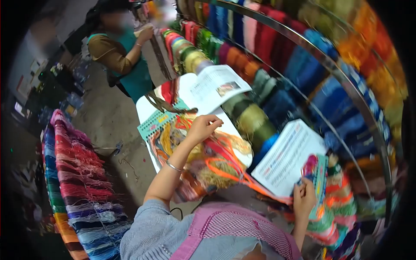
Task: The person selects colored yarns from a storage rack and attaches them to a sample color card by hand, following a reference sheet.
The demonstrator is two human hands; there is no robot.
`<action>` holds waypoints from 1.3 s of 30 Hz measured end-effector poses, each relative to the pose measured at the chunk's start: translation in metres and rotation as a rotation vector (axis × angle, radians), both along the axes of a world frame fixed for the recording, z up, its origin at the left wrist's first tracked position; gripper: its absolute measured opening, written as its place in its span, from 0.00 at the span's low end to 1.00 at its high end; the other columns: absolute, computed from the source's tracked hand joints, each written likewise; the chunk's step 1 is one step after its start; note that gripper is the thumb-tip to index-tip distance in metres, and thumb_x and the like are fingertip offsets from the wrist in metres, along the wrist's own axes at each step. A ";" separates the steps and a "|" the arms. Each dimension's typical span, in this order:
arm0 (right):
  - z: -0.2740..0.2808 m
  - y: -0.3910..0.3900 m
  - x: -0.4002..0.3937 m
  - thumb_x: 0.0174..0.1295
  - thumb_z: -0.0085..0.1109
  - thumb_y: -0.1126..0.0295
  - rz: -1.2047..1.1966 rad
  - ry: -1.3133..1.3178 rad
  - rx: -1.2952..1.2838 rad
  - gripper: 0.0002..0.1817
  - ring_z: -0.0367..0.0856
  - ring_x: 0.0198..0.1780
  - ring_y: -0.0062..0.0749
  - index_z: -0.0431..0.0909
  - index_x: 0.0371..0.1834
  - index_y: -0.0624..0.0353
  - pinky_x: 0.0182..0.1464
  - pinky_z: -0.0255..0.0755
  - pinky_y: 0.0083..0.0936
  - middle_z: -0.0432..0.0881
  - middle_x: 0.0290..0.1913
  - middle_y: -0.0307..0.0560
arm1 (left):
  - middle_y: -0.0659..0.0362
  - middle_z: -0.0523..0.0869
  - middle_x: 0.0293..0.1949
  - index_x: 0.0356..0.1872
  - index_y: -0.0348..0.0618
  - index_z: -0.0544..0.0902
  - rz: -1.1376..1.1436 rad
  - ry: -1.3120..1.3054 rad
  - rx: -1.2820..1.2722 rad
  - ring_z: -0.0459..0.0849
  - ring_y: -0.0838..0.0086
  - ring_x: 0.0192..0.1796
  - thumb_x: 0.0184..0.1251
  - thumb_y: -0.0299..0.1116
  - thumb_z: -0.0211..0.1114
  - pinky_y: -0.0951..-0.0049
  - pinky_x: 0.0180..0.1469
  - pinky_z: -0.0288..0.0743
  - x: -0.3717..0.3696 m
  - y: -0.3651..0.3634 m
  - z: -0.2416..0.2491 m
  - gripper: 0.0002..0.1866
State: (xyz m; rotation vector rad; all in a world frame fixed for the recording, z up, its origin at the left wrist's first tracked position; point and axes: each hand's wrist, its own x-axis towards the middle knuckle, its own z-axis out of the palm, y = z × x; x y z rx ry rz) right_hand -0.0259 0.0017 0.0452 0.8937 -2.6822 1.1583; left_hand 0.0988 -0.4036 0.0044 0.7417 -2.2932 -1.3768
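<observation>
My left hand (203, 129) hovers over a heap of multicoloured thread skeins (201, 167), its fingers curled together; what they hold, if anything, I cannot make out. Beneath that wrist lies a teal punched thread card (149, 125) with skeins hanging from it. My right hand (304, 195) is closed at the edge of a second teal thread card (320, 177), its fingertips pinched on thread strands (309, 167). Bright orange strands (229, 164) stretch from the heap towards my right hand. A printed sheet (288, 158) lies just beyond that hand.
A white board (143, 108) carries the heap and an open printed booklet (219, 86). Skeins hang from a curved metal rail (303, 39) on the right. Another rack of skeins (82, 173) stands at left. A person in a teal apron (134, 78) stands beyond the board.
</observation>
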 end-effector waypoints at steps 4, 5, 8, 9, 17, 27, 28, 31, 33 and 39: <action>-0.009 -0.070 0.004 0.53 0.64 0.77 0.212 0.064 0.089 0.11 0.77 0.30 0.41 0.80 0.41 0.62 0.33 0.71 0.34 0.79 0.30 0.50 | 0.60 0.88 0.31 0.36 0.36 0.86 0.123 0.023 -0.015 0.83 0.80 0.25 0.67 0.36 0.62 0.79 0.29 0.76 0.007 -0.080 0.004 0.13; -0.011 -0.086 0.006 0.53 0.64 0.77 0.265 0.085 0.101 0.10 0.77 0.30 0.40 0.80 0.40 0.62 0.32 0.71 0.33 0.79 0.30 0.50 | 0.60 0.88 0.31 0.36 0.36 0.86 0.158 0.043 0.015 0.83 0.80 0.25 0.67 0.36 0.62 0.79 0.29 0.75 0.008 -0.097 0.005 0.13; -0.021 -0.120 0.013 0.53 0.65 0.76 0.393 0.085 0.142 0.08 0.77 0.30 0.40 0.80 0.37 0.61 0.32 0.70 0.33 0.79 0.29 0.49 | 0.58 0.88 0.29 0.36 0.38 0.87 0.227 0.090 0.047 0.84 0.77 0.24 0.65 0.37 0.63 0.76 0.29 0.76 0.017 -0.134 -0.002 0.12; -0.025 -0.129 0.016 0.52 0.65 0.76 0.423 0.089 0.145 0.09 0.77 0.30 0.40 0.80 0.37 0.61 0.32 0.70 0.33 0.79 0.29 0.48 | 0.58 0.88 0.29 0.37 0.38 0.87 0.224 0.107 0.018 0.84 0.77 0.24 0.65 0.37 0.62 0.76 0.29 0.76 0.025 -0.144 -0.008 0.12; -0.037 -0.144 0.074 0.53 0.65 0.74 0.707 0.059 0.130 0.07 0.79 0.33 0.44 0.80 0.34 0.59 0.35 0.72 0.35 0.79 0.30 0.49 | 0.59 0.87 0.30 0.36 0.34 0.85 0.434 0.129 0.110 0.82 0.79 0.27 0.68 0.35 0.60 0.77 0.31 0.77 0.154 -0.122 0.002 0.13; -0.050 -0.117 0.156 0.55 0.64 0.70 0.734 0.029 0.040 0.04 0.80 0.34 0.42 0.81 0.32 0.56 0.36 0.74 0.34 0.80 0.30 0.45 | 0.65 0.87 0.31 0.37 0.39 0.86 0.430 0.110 0.121 0.79 0.85 0.26 0.68 0.38 0.60 0.84 0.25 0.65 0.261 -0.105 0.047 0.12; -0.051 -0.117 0.162 0.55 0.64 0.70 0.719 0.044 0.031 0.04 0.80 0.34 0.42 0.81 0.32 0.56 0.36 0.74 0.34 0.80 0.30 0.45 | 0.65 0.87 0.31 0.38 0.40 0.86 0.435 0.129 0.127 0.80 0.85 0.26 0.68 0.38 0.60 0.84 0.25 0.65 0.259 -0.113 0.045 0.12; -0.053 -0.121 0.178 0.55 0.64 0.70 0.657 -0.015 0.047 0.04 0.81 0.35 0.42 0.81 0.32 0.56 0.37 0.75 0.33 0.82 0.31 0.45 | 0.63 0.87 0.34 0.42 0.40 0.86 0.391 0.162 0.108 0.81 0.83 0.27 0.68 0.38 0.61 0.83 0.24 0.66 0.237 -0.150 0.034 0.13; -0.055 -0.135 0.186 0.55 0.64 0.71 0.630 -0.026 0.052 0.04 0.81 0.35 0.42 0.81 0.32 0.57 0.37 0.75 0.33 0.82 0.31 0.45 | 0.62 0.86 0.34 0.43 0.39 0.85 0.339 0.193 0.054 0.82 0.81 0.29 0.67 0.39 0.63 0.81 0.24 0.68 0.211 -0.181 0.026 0.14; -0.058 -0.214 0.210 0.55 0.64 0.72 0.402 -0.058 0.122 0.03 0.82 0.34 0.43 0.82 0.31 0.58 0.38 0.75 0.35 0.83 0.31 0.47 | 0.65 0.85 0.33 0.44 0.41 0.86 0.179 0.308 0.221 0.81 0.83 0.30 0.67 0.36 0.63 0.84 0.27 0.67 0.123 -0.303 0.015 0.12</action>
